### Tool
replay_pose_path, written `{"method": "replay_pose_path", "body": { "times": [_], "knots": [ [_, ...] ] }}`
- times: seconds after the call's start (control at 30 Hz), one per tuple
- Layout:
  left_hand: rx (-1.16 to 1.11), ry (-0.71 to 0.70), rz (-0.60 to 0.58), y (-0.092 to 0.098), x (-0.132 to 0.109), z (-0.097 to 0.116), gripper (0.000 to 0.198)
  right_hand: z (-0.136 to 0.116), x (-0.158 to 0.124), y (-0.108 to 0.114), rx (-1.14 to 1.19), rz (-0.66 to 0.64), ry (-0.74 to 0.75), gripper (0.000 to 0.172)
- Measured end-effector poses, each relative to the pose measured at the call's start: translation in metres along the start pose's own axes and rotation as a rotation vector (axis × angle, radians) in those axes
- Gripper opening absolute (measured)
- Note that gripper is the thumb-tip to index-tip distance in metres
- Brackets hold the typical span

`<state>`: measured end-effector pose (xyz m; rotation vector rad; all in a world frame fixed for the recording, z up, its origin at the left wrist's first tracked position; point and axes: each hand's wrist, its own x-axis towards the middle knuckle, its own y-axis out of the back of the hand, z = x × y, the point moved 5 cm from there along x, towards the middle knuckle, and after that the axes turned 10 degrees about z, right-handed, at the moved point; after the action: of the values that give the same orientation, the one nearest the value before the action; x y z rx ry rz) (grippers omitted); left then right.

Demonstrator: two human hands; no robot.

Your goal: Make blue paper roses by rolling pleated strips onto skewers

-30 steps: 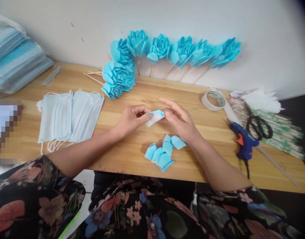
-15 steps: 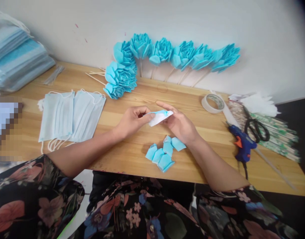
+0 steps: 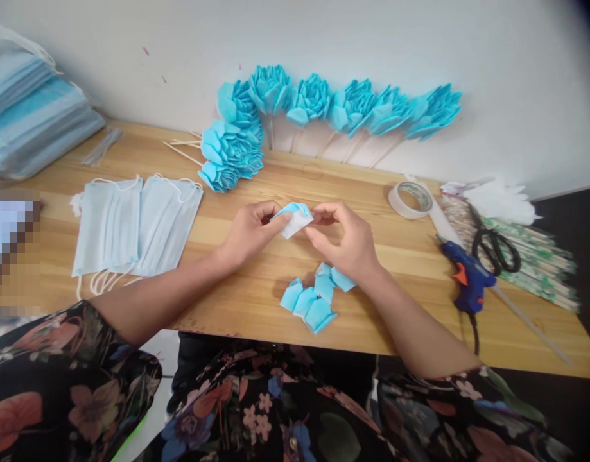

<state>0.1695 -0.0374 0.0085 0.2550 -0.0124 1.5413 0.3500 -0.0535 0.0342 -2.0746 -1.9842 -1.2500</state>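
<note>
My left hand (image 3: 251, 232) pinches a folded petal (image 3: 298, 220), blue on one side and white on the other, between thumb and fingers. At the petal's right corner are the fingertips of my right hand (image 3: 345, 237); its thumb stands apart below them, and whether the fingertips touch the petal I cannot tell. Several folded blue petals (image 3: 318, 313) lie on the table below, nearest to my right wrist.
Blue flowers on sticks (image 3: 308, 101) lean along the wall. Face masks (image 3: 106, 224) lie at left, near a bagged mask stack (image 3: 34, 122). To the right are a tape roll (image 3: 410, 199), scissors (image 3: 495, 250), a blue glue gun (image 3: 469, 282) and green-white wrapped sticks (image 3: 540, 263).
The right hand has turned, its fingers now curled toward the petal's corner instead of stretched behind it. The petal has shifted slightly left and shows more of its folded blue edge.
</note>
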Motion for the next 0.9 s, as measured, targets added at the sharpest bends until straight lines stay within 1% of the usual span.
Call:
{"method": "replay_pose_path", "body": {
  "times": [0.07,0.13,0.23,0.3,0.4,0.47,0.57,0.7,0.8,0.9],
  "knots": [
    [0.024,-0.007,-0.016,-0.001,-0.001,-0.001,0.035,-0.003,0.0,0.0,-0.05,0.038,0.055,0.014],
    [0.055,-0.017,-0.041,-0.003,-0.002,-0.002,0.035,-0.003,0.0,0.001,-0.078,0.061,0.07,0.003],
    [0.119,-0.074,-0.047,-0.006,-0.003,-0.004,0.026,-0.001,0.0,0.002,-0.108,0.083,0.081,0.009],
    [0.187,-0.18,0.01,-0.005,-0.003,-0.001,0.018,-0.002,-0.001,0.002,-0.116,0.086,0.091,0.01],
    [0.315,-0.413,0.107,-0.003,-0.004,0.009,0.02,-0.003,-0.001,0.002,-0.118,0.078,0.106,0.011],
    [0.393,-0.546,0.119,-0.003,-0.007,0.017,0.016,-0.006,-0.002,0.001,-0.113,0.075,0.121,0.011],
    [0.472,-0.665,0.099,-0.003,-0.009,0.026,0.009,-0.009,-0.002,0.001,-0.098,0.073,0.15,0.011],
    [0.52,-0.712,0.068,-0.004,-0.009,0.029,0.01,-0.01,-0.003,-0.001,-0.09,0.05,0.139,0.011],
    [0.541,-0.729,0.043,-0.006,-0.009,0.029,0.014,-0.01,-0.003,-0.003,-0.078,0.035,0.127,0.011],
    [0.542,-0.768,0.048,-0.007,-0.01,0.03,0.019,-0.011,-0.003,-0.003,-0.053,0.028,0.118,0.011]
  ]
}}
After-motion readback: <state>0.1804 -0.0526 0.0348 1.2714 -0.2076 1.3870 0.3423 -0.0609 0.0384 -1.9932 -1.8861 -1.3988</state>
